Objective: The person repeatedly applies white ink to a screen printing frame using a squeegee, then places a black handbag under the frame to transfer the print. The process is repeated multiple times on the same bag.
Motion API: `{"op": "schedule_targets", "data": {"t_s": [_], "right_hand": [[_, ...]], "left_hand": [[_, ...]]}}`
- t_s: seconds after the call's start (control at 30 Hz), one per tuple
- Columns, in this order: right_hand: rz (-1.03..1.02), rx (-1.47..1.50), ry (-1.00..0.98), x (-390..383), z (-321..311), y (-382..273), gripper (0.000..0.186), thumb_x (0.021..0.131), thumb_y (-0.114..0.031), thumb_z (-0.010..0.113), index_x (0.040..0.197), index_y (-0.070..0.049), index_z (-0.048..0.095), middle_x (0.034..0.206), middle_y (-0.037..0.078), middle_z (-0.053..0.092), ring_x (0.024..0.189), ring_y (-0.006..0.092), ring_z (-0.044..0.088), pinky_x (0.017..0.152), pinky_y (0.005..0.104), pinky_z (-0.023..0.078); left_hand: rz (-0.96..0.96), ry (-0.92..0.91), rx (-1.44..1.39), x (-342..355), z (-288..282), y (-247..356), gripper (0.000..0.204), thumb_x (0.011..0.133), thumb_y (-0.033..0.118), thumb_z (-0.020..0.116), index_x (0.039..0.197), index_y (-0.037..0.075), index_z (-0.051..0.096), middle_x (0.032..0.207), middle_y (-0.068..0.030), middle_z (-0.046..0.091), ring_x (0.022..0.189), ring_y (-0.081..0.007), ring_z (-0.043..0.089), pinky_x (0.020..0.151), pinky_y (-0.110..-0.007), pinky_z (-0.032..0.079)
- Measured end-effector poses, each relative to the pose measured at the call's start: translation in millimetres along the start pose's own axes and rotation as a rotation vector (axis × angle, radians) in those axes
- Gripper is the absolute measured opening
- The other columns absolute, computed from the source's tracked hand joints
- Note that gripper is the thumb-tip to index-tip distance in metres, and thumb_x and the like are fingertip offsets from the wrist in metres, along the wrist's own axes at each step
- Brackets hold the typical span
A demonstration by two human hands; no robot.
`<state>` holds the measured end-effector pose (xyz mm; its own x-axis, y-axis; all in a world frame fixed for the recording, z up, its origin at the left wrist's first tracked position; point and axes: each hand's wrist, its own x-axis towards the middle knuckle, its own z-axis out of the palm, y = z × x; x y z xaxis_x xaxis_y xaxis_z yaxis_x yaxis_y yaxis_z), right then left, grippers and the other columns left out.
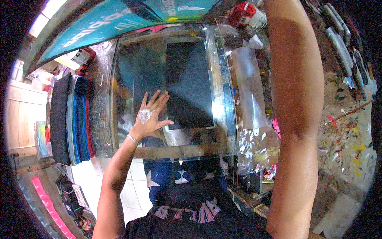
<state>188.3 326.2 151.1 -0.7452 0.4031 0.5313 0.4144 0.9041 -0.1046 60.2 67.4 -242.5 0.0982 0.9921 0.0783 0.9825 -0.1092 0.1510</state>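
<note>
My left hand (pixel 152 113) lies palm down with its fingers spread at the left edge of a black rectangular sheet (pixel 189 85). White residue marks the back of this hand, and it holds nothing. Beneath the sheet is a shiny glass-like tabletop (pixel 137 71), which reflects light and my clothes. My right arm (pixel 296 99) reaches up past the top of the picture, so the right hand is out of sight. Along the top, a framed screen (pixel 131 24) with teal mesh and pale lettering stands tilted up over the table's far side.
At the left stands a stack of sheets (pixel 81 119) in black, blue and red. Behind the table are red-and-white tubs (pixel 248 16). A translucent strip (pixel 248 79) lies right of the glass. Several long-bladed tools (pixel 338 51) rest on the paint-spattered surface (pixel 348 147) farther right.
</note>
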Motion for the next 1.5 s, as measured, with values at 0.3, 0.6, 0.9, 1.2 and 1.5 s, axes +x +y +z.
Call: {"op": "schedule_targets", "data": {"t_s": [0.3, 0.6, 0.9, 1.2, 1.5], "right_hand": [[0.146, -0.005, -0.138, -18, -21, -17, 0.072, 0.094, -0.060, 0.053, 0.083, 0.007, 0.076, 0.083, 0.031, 0.072, 0.082, 0.0406, 0.072, 0.079, 0.0491, 0.057], [-0.181, -0.211, 0.219, -143, 54, -32, 0.059, 0.088, -0.065, 0.063, 0.085, -0.006, 0.065, 0.079, 0.019, 0.068, 0.075, 0.0353, 0.071, 0.065, 0.0504, 0.056], [-0.004, -0.005, -0.428, -301, 174, -67, 0.035, 0.082, -0.031, 0.071, 0.101, -0.003, 0.062, 0.098, 0.016, 0.064, 0.097, 0.0332, 0.063, 0.086, 0.0473, 0.049], [0.065, 0.162, -0.681, -238, 185, -25, 0.021, 0.086, -0.020, 0.070, 0.099, -0.005, 0.064, 0.094, 0.022, 0.073, 0.090, 0.0431, 0.071, 0.075, 0.0557, 0.055], [-0.003, 0.035, -0.431, -315, 181, -58, 0.014, 0.082, -0.005, 0.063, 0.096, -0.006, 0.059, 0.092, 0.011, 0.064, 0.091, 0.0337, 0.062, 0.075, 0.0450, 0.049]], "left_hand": [[-0.047, 0.082, -0.188, 4, -25, 6, 0.104, 0.086, 0.063, 0.069, 0.161, 0.003, 0.031, 0.169, -0.0158, 0.029, 0.158, -0.0328, 0.021, 0.128, -0.059, 0.009], [-0.178, 0.545, 0.238, -14, -262, 4, 0.061, 0.066, 0.016, 0.086, 0.122, 0.003, 0.067, 0.116, -0.0186, 0.071, 0.111, -0.0393, 0.065, 0.097, -0.046, 0.052], [-0.219, 0.000, -0.078, -83, -66, 28, 0.056, 0.067, 0.025, 0.090, 0.106, 0.001, 0.056, 0.103, -0.0142, 0.059, 0.102, -0.0343, 0.059, 0.087, -0.045, 0.046], [-0.186, 0.005, -0.107, -86, -57, 24, 0.054, 0.074, 0.037, 0.084, 0.105, 0.001, 0.057, 0.098, -0.0132, 0.059, 0.098, -0.0328, 0.059, 0.086, -0.044, 0.047], [-0.202, 0.029, -0.100, -84, -60, 25, 0.052, 0.072, 0.034, 0.086, 0.100, 0.002, 0.057, 0.096, -0.0120, 0.059, 0.094, -0.0302, 0.059, 0.083, -0.042, 0.046]]}}
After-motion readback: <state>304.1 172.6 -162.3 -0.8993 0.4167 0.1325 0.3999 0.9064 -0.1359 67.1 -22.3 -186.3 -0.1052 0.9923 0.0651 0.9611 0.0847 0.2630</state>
